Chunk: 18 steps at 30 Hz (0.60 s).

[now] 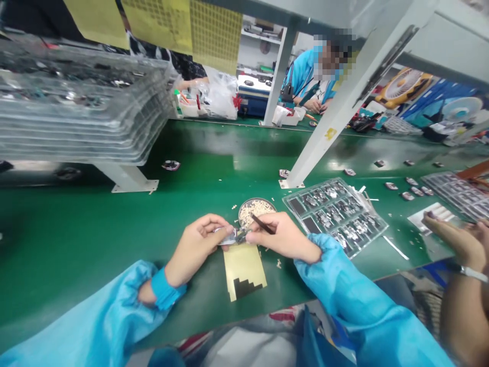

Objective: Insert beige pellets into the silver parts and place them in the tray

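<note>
My left hand [198, 242] is closed in a pinch on a small silvery metal part [228, 237], held just above the green belt. My right hand [280, 235] grips dark tweezers [260, 224] whose tips meet the part. Right behind the hands stands a round dish [256, 208] filled with tiny pale pieces. Under the hands lies a yellow backing sheet [244, 267] with a few dark stickers along its lower edge. Both my sleeves are light blue.
A clear tray [336, 214] of small dark parts lies to the right. Stacked clear trays [80, 102] sit on a raised shelf at left. A white post foot [292, 182] stands behind the dish. Another person's hands [458, 237] work at right; a further person sits across the belt.
</note>
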Each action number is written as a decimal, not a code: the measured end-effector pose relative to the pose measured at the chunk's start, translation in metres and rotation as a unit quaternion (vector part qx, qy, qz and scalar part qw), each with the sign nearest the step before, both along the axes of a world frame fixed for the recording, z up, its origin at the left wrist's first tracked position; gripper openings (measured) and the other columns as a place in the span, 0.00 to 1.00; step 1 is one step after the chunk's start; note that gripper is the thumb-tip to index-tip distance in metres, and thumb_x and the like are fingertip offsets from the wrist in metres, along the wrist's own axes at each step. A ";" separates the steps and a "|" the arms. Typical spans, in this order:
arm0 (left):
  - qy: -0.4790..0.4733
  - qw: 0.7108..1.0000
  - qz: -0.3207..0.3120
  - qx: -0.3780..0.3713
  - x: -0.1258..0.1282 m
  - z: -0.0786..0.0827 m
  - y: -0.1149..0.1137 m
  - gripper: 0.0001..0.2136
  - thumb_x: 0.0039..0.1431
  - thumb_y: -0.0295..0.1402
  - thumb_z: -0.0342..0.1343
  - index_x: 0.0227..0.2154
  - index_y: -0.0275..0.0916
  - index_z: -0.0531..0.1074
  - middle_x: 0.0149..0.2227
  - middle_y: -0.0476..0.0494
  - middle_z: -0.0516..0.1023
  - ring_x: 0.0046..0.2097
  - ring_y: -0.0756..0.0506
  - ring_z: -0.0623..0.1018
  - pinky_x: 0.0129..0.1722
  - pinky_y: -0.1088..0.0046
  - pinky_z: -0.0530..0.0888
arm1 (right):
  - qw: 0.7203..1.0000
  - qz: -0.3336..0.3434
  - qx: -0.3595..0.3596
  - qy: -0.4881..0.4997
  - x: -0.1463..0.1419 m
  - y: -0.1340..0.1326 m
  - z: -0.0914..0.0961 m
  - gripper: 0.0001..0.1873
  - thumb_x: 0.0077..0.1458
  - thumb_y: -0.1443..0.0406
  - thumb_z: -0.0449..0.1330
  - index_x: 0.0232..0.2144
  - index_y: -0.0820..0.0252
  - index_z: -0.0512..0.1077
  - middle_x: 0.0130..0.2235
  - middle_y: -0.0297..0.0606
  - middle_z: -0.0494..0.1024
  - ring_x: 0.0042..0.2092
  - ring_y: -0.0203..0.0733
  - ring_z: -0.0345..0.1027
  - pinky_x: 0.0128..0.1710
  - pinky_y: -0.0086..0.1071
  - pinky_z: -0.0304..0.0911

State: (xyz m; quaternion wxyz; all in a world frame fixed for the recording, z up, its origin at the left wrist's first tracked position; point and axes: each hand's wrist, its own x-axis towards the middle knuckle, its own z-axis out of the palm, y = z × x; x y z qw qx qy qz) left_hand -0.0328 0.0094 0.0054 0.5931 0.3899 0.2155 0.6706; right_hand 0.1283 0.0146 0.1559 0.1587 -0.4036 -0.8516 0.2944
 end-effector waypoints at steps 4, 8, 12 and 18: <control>-0.025 1.000 0.000 -0.002 -0.001 -0.002 0.001 0.18 0.58 0.46 0.63 0.39 0.34 0.73 0.29 0.46 0.75 0.26 0.53 0.69 0.20 0.83 0.61 | 0.998 0.009 -0.053 -0.044 -0.001 0.000 -0.009 0.13 0.54 0.59 0.68 0.31 0.65 0.79 0.31 0.37 0.79 0.31 0.34 0.68 0.32 0.27 0.62; -0.055 0.998 -0.016 0.023 -0.001 -0.001 -0.002 0.19 0.62 0.46 0.58 0.43 0.32 0.76 0.37 0.40 0.77 0.31 0.49 0.72 0.25 0.78 0.70 | 0.998 -0.050 -0.029 0.005 -0.003 0.001 -0.024 0.14 0.51 0.58 0.69 0.29 0.66 0.78 0.27 0.35 0.77 0.29 0.33 0.67 0.29 0.26 0.61; -0.040 0.998 0.002 0.047 -0.001 -0.002 -0.003 0.17 0.63 0.43 0.58 0.44 0.33 0.76 0.38 0.41 0.77 0.31 0.49 0.72 0.29 0.75 0.74 | 0.996 -0.082 -0.001 0.036 -0.005 0.002 -0.033 0.16 0.52 0.56 0.68 0.29 0.66 0.77 0.26 0.33 0.75 0.27 0.32 0.65 0.27 0.25 0.59; -0.007 0.997 0.049 0.052 0.001 -0.005 -0.004 0.17 0.63 0.42 0.58 0.47 0.35 0.77 0.43 0.40 0.79 0.38 0.46 0.77 0.37 0.72 0.78 | 0.994 -0.099 0.011 0.055 -0.006 0.004 -0.034 0.18 0.52 0.54 0.68 0.27 0.66 0.75 0.24 0.33 0.73 0.26 0.31 0.63 0.27 0.25 0.57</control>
